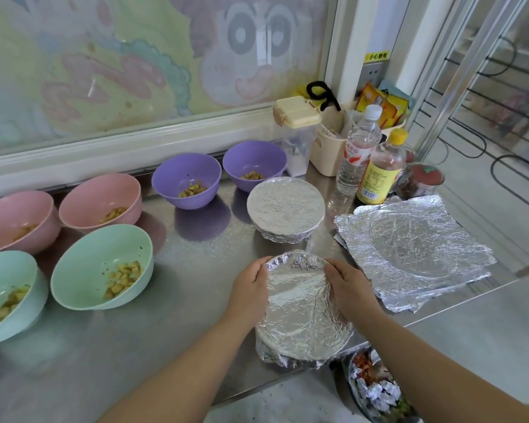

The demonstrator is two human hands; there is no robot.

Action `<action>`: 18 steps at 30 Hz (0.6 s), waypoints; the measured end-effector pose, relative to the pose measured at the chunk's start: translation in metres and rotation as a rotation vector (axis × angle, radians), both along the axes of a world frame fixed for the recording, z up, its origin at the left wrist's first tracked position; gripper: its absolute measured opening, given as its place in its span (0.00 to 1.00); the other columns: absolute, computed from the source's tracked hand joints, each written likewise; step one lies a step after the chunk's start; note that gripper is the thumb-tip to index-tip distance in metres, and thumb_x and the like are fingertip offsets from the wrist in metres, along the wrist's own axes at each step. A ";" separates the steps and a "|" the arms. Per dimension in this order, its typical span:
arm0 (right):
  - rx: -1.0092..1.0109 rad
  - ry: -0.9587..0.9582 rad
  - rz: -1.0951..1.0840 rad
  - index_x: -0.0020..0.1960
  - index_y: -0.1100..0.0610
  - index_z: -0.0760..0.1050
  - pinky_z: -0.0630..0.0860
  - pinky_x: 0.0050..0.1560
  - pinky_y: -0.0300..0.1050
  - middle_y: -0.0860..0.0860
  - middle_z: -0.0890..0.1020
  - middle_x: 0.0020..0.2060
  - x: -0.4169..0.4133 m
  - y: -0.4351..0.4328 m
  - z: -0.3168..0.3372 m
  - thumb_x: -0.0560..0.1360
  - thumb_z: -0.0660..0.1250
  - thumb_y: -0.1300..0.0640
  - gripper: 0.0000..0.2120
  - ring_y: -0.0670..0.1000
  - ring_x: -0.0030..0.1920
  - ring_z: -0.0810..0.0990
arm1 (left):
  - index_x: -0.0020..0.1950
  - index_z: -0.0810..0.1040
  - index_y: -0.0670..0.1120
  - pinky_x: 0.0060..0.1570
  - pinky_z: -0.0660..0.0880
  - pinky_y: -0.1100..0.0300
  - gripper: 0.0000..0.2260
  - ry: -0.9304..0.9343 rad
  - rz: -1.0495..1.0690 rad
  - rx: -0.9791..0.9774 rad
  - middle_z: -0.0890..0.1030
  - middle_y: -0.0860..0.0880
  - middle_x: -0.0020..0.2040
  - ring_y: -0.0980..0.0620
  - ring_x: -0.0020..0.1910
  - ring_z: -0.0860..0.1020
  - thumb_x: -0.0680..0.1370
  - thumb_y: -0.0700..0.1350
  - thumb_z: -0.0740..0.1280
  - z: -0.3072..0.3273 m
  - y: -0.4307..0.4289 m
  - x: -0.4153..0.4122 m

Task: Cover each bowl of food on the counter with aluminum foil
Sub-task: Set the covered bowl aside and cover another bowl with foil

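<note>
A foil-covered bowl stands near the counter's front edge. My left hand grips its left rim, and my right hand grips its right rim, fingers curled over the foil. A second foil-covered bowl stands just behind it. Several open bowls hold diced food: two purple bowls at the back, two pink bowls to the left, and two green bowls at the front left. A stack of crinkled foil sheets lies to the right.
Two bottles, a cream caddy, a clear container with a cream lid and a red-lidded jar crowd the back right. A bin with foil scraps sits below the counter's front edge.
</note>
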State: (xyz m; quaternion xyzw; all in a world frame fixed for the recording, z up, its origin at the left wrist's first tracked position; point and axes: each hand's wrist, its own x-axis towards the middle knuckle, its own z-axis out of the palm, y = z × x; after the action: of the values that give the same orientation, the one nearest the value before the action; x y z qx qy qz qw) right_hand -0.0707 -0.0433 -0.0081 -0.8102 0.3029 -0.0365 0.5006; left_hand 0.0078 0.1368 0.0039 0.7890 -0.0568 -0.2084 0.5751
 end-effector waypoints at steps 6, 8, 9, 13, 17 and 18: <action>-0.079 0.041 0.044 0.51 0.64 0.77 0.67 0.32 0.45 0.48 0.71 0.26 0.001 -0.003 -0.006 0.85 0.57 0.52 0.17 0.45 0.25 0.67 | 0.49 0.81 0.42 0.47 0.72 0.62 0.15 0.129 -0.100 0.070 0.81 0.51 0.44 0.54 0.46 0.78 0.78 0.49 0.59 -0.001 0.004 0.019; -0.099 0.045 0.067 0.54 0.59 0.78 0.75 0.34 0.47 0.48 0.77 0.31 0.003 -0.004 -0.003 0.85 0.59 0.51 0.14 0.47 0.28 0.73 | 0.62 0.81 0.46 0.60 0.70 0.61 0.16 0.035 -0.158 0.147 0.81 0.53 0.57 0.53 0.59 0.77 0.80 0.47 0.58 0.000 0.003 0.024; -0.129 0.034 0.090 0.58 0.53 0.78 0.77 0.38 0.46 0.47 0.82 0.39 0.003 -0.004 -0.001 0.84 0.60 0.50 0.11 0.46 0.33 0.76 | 0.69 0.76 0.48 0.65 0.67 0.62 0.17 -0.073 -0.171 0.198 0.78 0.55 0.63 0.55 0.64 0.74 0.82 0.44 0.57 0.001 0.002 0.025; -0.408 -0.106 0.202 0.69 0.50 0.77 0.78 0.53 0.45 0.44 0.80 0.61 0.011 -0.005 0.007 0.81 0.66 0.50 0.16 0.46 0.54 0.79 | 0.74 0.72 0.50 0.68 0.65 0.67 0.19 -0.531 -0.328 0.260 0.74 0.57 0.70 0.60 0.67 0.72 0.83 0.41 0.59 0.006 -0.005 0.027; -0.441 -0.090 0.292 0.63 0.49 0.82 0.77 0.48 0.38 0.43 0.85 0.52 0.028 -0.008 0.005 0.81 0.68 0.52 0.12 0.42 0.46 0.80 | 0.69 0.78 0.51 0.60 0.72 0.67 0.16 -0.562 -0.373 0.261 0.81 0.54 0.63 0.58 0.59 0.79 0.83 0.40 0.61 -0.001 -0.011 0.029; -0.410 -0.068 0.274 0.62 0.49 0.83 0.75 0.45 0.34 0.43 0.86 0.49 0.031 -0.008 0.007 0.81 0.68 0.52 0.12 0.40 0.44 0.80 | 0.68 0.79 0.51 0.55 0.71 0.71 0.16 -0.547 -0.360 0.254 0.83 0.54 0.59 0.60 0.53 0.80 0.83 0.40 0.61 0.000 -0.011 0.029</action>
State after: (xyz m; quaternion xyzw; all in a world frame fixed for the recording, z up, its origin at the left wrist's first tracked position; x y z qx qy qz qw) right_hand -0.0399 -0.0513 -0.0015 -0.9265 0.1597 -0.0561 0.3361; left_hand 0.0370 0.1260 0.0041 0.8582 -0.3205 -0.0928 0.3901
